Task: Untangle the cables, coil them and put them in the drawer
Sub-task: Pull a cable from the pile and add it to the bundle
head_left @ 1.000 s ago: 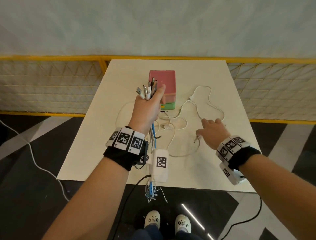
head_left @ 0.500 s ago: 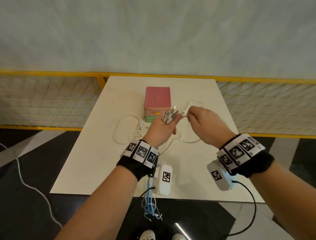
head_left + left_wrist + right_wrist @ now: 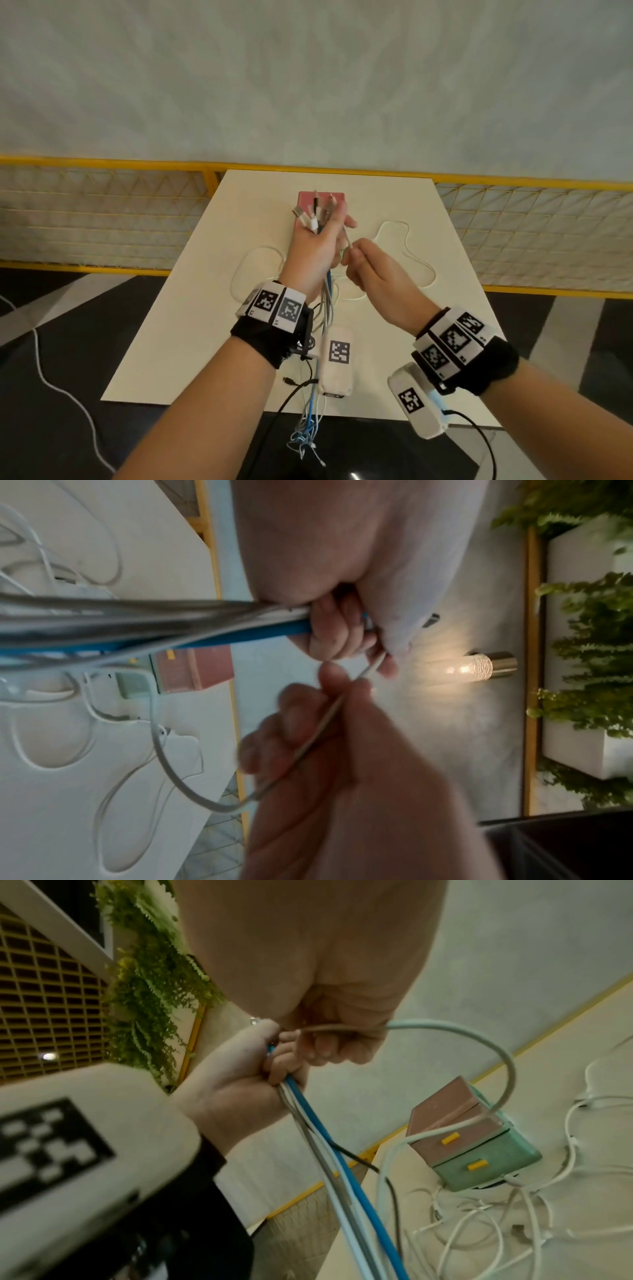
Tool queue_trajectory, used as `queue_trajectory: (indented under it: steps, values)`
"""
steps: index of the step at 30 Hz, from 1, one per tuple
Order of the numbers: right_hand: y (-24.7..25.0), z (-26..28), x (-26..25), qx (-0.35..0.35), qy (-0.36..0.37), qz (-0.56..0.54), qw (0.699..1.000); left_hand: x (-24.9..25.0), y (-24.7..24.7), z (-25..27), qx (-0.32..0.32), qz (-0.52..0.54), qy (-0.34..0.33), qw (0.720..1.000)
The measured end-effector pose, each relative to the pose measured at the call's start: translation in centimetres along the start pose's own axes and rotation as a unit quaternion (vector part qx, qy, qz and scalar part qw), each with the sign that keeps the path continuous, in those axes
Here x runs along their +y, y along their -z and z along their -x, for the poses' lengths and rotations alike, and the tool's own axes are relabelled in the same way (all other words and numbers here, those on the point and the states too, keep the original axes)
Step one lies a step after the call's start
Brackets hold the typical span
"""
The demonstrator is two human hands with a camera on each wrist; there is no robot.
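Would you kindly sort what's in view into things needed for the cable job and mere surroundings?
Job: cable bundle gripped by left hand; white cable pinched by right hand; loose cables; drawer box.
Surroundings: table, yellow railing, plants, wall lamp.

A fenced-off indoor recording area: white table (image 3: 445, 308), yellow mesh barrier (image 3: 102, 219), plant wall (image 3: 589, 669).

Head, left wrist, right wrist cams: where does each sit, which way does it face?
Head: on the head, looking forward and down at the table; both forearms, left hand and right hand show.
Left wrist: under the left wrist, along the palm; cable bundle, right hand pinching a white cable.
Right wrist: under the right wrist, toward the left hand; drawer box beyond.
Shared: wrist views both show the bundle and box.
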State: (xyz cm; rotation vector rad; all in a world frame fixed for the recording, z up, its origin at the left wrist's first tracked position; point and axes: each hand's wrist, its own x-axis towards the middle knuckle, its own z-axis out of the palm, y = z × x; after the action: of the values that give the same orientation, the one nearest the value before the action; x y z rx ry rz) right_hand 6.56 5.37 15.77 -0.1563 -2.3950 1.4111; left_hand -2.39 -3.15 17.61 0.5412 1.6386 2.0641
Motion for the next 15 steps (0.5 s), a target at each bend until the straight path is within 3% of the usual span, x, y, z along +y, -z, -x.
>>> queue_trajectory:
  steps: [5, 9, 15]
  values:
    - [0.7, 0.1, 1.4, -0.122, 0.011, 0.066, 0.99, 2.7, 1.2, -0.9, 0.039, 0.022, -0.076, 0.996]
    - [3.0, -0.7, 2.9, -0.142, 0.013, 0.098, 0.985, 6.8, 3.1, -1.6, 0.023, 0.181, -0.074, 0.98]
    - [4.3, -3.6, 2.8, -0.142, -0.008, 0.159, 0.977, 9.3, 4.0, -0.3, -0.061, 0.013, -0.135, 0.989]
